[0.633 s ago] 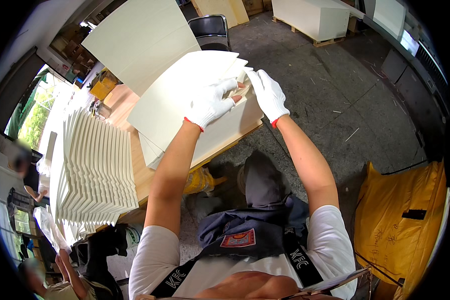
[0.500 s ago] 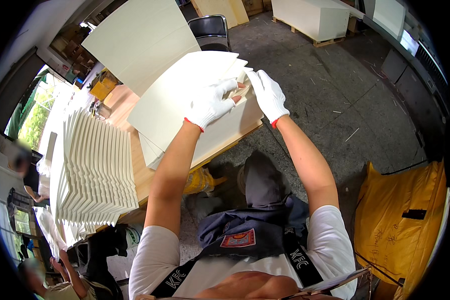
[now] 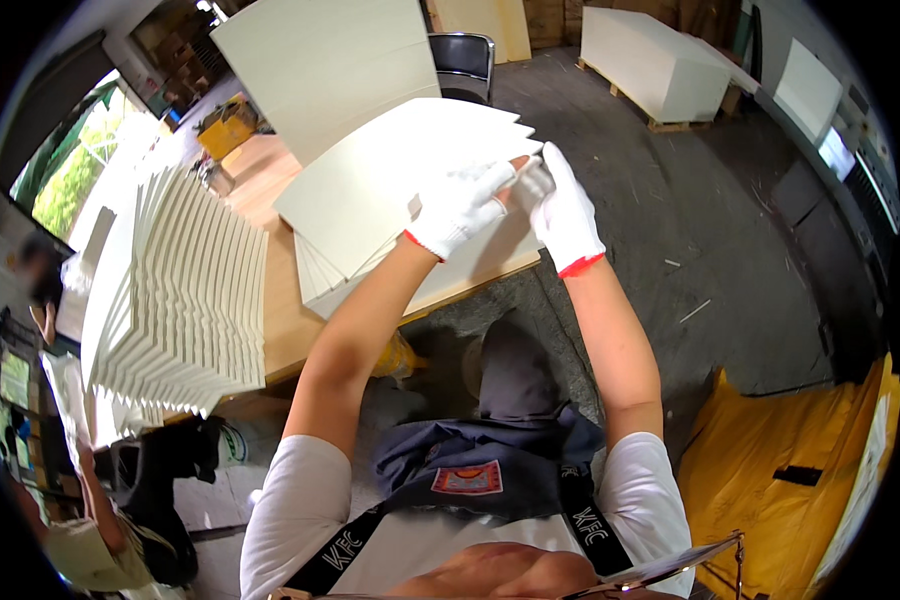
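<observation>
Both my hands wear white knit gloves with red cuffs, and meet at the right edge of a stack of white sheets [image 3: 370, 180] on the table. My left hand [image 3: 465, 208] lies over the top sheet's right side, its bare fingertips pointing right and its thumb apart from them. My right hand [image 3: 568, 210] stands just beyond the stack's edge, fingers stretched upward; the part facing the left hand is smeared by motion. Several sheets are fanned out at the stack's far right and near left corners. Whether the fingers touch the sheet edges is hard to see.
Left of the stack stands a pile of bent white sheets [image 3: 180, 290] on the wooden table [image 3: 285, 310]. A tall pale panel [image 3: 330, 75] and a black chair [image 3: 462, 62] are behind. White boards on a pallet [image 3: 650, 65] stand far right; a yellow cover [image 3: 780, 470] lies near right. Two people are at left.
My hands have drawn closer together at the stack's edge, and the right hand has turned more upright. The top sheets look more fanned at the near left corner. The whole view has shifted.
</observation>
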Demonstrator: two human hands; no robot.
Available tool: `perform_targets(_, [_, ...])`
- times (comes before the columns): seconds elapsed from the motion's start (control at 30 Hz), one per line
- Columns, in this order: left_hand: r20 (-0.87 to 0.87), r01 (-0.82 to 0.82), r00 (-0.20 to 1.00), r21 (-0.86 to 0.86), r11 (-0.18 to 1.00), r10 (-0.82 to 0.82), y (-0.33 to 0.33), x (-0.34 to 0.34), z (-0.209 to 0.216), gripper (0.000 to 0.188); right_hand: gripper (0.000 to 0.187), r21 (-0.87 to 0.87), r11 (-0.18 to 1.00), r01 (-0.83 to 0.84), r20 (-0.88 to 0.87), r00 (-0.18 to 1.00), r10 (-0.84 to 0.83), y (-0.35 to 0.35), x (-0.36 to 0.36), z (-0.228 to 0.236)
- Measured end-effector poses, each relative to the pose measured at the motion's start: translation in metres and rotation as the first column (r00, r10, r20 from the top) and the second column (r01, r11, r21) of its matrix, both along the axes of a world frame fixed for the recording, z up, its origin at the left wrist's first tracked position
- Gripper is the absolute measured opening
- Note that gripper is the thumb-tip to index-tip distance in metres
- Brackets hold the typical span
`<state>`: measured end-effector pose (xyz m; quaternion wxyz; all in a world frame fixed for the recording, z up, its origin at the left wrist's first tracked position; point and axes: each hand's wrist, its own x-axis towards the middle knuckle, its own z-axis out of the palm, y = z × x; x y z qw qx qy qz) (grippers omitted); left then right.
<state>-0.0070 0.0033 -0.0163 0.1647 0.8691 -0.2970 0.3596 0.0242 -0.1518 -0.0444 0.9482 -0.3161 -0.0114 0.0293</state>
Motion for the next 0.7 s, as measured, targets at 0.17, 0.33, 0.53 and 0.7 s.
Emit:
perform_targets(0.17, [0.254, 0.054, 0.967, -0.143, 0.988, -0.017, 0.018, -0.047, -0.015, 0.027, 0.030, 0.147, 0.868, -0.474, -0.028, 0.876, 0.482, 0.015, 0.010, -0.022])
perform_targets(0.33, [0.076, -0.059, 0.994, -0.215, 0.975, 0.077, 0.086, -0.133, -0.065, 0.015, 0.026, -0.041, 0.881, -0.471, -0.185, 0.870, 0.456, 0.086, -0.037, -0.008])
perform_targets(0.53, [-0.166, -0.334, 0.937, -0.169, 0.927, 0.308, 0.101, -0.159, -0.077, 0.016, 0.050, -0.115, 0.823, -0.556, -0.150, 0.829, 0.538, 0.096, -0.022, -0.037])
perform_targets(0.7, [-0.434, -0.375, 0.869, -0.262, 0.889, 0.238, 0.116, -0.160, -0.090, 0.022, 0.047, -0.395, 0.788, -0.472, -0.101, 0.875, 0.474, 0.064, -0.045, -0.002])
